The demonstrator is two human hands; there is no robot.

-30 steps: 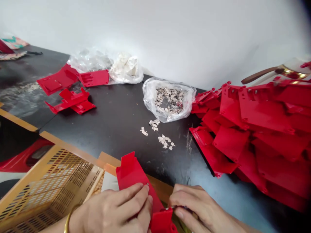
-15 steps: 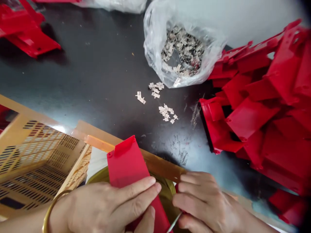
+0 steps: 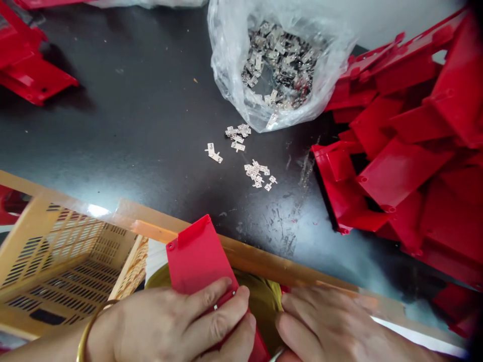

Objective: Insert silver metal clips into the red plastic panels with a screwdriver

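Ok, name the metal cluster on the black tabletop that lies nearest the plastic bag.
The upper cluster, just below the plastic bag's bottom edge; the left pair and lower cluster lie farther from it.

The left hand (image 3: pixel 181 322) grips a red plastic part (image 3: pixel 202 259) below the tabletop edge.

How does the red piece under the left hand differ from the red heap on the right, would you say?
The red piece is single; the red heap is many overlapping parts. The piece has the left hand's fingers across it, while no hand touches the heap, which lies on the black table. Both look smooth and red.
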